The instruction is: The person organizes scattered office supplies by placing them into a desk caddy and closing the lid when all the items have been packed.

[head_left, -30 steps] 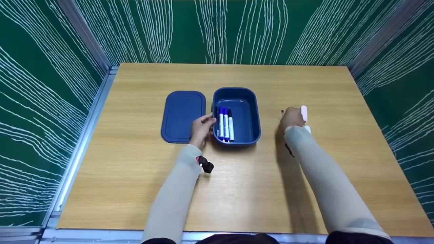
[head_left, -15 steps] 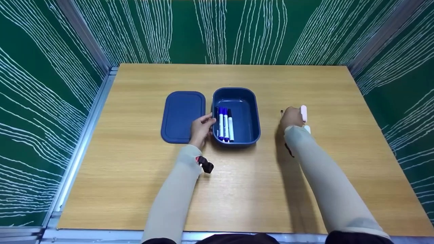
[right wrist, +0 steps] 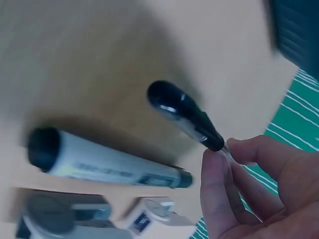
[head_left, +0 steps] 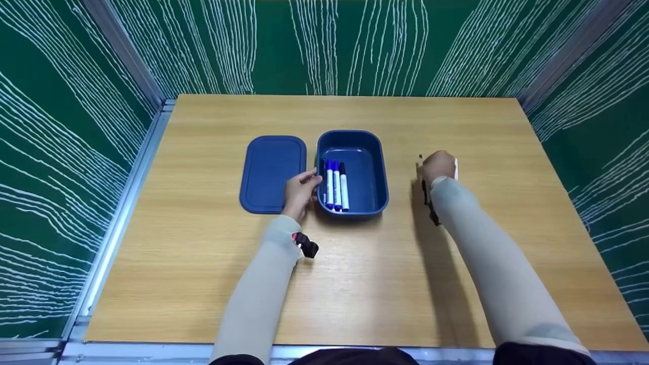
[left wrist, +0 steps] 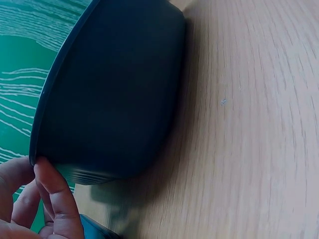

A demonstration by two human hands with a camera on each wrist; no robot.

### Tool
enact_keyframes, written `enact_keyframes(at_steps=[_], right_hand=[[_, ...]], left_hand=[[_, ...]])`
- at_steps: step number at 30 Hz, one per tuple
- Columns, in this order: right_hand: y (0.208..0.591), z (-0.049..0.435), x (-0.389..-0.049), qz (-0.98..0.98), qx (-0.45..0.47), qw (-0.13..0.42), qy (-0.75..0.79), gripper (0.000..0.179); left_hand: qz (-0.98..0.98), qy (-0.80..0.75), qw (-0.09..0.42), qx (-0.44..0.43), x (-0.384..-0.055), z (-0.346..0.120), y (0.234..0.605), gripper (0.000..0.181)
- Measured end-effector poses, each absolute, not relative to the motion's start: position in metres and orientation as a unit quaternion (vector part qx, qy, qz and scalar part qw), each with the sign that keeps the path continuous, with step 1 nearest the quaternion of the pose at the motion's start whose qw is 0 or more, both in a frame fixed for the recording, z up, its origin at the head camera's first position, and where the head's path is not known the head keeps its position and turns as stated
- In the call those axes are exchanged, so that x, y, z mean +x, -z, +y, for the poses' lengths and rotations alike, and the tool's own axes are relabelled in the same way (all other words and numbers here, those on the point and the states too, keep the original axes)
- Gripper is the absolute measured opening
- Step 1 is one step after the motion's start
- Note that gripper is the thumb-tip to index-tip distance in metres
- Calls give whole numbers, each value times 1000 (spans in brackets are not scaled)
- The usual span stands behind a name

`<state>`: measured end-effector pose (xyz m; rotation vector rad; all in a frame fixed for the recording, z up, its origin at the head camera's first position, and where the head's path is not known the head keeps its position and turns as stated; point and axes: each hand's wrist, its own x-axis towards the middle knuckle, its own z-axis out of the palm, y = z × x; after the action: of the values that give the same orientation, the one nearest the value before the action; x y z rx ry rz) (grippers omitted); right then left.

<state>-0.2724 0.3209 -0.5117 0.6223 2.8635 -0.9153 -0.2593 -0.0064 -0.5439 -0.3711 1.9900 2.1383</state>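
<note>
An open dark blue box point(head_left: 365, 152) stands mid-table with three markers point(head_left: 336, 185) lying along its left side. Its lid point(head_left: 273, 172) lies flat just to the left. My left hand point(head_left: 307, 180) holds the box's left rim; the left wrist view shows its fingertips point(left wrist: 47, 174) against the box's wall point(left wrist: 114, 89). Right of the box, my right hand point(head_left: 431, 165) pinches a thin pen with a black cap point(right wrist: 184, 117), raised off the wood. Under it a white marker with a black cap point(right wrist: 104, 162) lies on the table.
A pinkish-white object point(head_left: 456, 169) shows just past the right hand, mostly hidden. In the right wrist view, small grey and white items point(right wrist: 65, 216) lie beside the marker. Green patterned walls and metal rails enclose the wooden table point(head_left: 355, 284).
My right hand has shifted slightly away and to the left, with the pen in its fingers, and now covers more of the pinkish object. The left hand and box have not moved.
</note>
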Motion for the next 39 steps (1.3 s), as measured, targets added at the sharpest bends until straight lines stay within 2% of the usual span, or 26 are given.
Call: enact_keyframes(at_steps=[4, 9, 19, 24, 27, 30, 39], right_hand=[[491, 317, -275, 905, 220, 55, 360, 37], [472, 313, -278, 884, 241, 59, 396, 37], [463, 300, -284, 819, 248, 70, 513, 36], [461, 291, -287, 709, 231, 127, 654, 40], [465, 288, -289, 632, 221, 184, 720, 26], [470, 286, -290, 594, 216, 213, 745, 11], [475, 270, -294, 593, 217, 218, 744, 14]], left_hand=[[675, -720, 101, -127, -261, -7, 544, 39], [673, -721, 100, -129, -261, -8, 545, 38], [680, -714, 99, -134, -259, -9, 548, 37], [674, -722, 91, -126, -259, -8, 547, 37], [671, -726, 88, -123, -259, -7, 547, 37], [673, -724, 89, -122, -259, -7, 547, 37], [673, -723, 90, -125, -259, -5, 544, 36]])
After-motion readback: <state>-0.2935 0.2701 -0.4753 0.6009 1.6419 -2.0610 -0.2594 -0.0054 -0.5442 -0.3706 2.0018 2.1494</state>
